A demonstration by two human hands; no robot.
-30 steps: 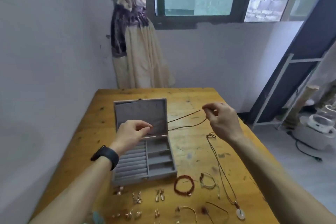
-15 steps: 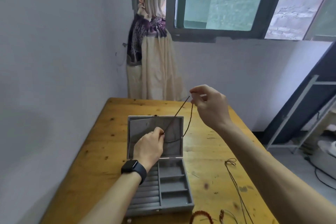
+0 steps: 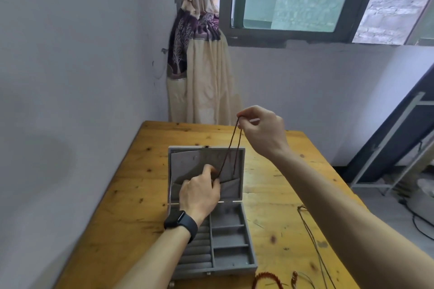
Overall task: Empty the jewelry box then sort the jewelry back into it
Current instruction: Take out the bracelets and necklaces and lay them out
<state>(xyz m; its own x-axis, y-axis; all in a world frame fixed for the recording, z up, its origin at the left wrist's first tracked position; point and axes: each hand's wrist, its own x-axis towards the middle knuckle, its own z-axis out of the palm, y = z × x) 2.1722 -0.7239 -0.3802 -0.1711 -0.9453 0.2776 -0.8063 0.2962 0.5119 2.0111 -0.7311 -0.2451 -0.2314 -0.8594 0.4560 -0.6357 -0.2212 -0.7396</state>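
Observation:
A grey jewelry box (image 3: pixel 234 267) stands open on the wooden table (image 3: pixel 122 195), its lid upright with a fabric pocket inside. My right hand (image 3: pixel 263 131) is raised above the lid and pinches the top of a dark brown beaded necklace (image 3: pixel 231 148), which hangs down in two strands. My left hand (image 3: pixel 199 192) is at the lid's pocket, fingers curled around the necklace's lower end. The box's ring rolls and compartments show no jewelry.
A thin cord necklace (image 3: pixel 314 241) lies on the table at the right. A red bead bracelet (image 3: pixel 267 279) and another bracelet (image 3: pixel 294 277) lie near the front edge. A tied curtain (image 3: pixel 202 73) hangs behind the table; a metal rack (image 3: pixel 387 143) stands at the right.
My right hand rose from level with the lid to above it, so the necklace now hangs steeply. My left hand moved deeper to the lid pocket. The view tilted up.

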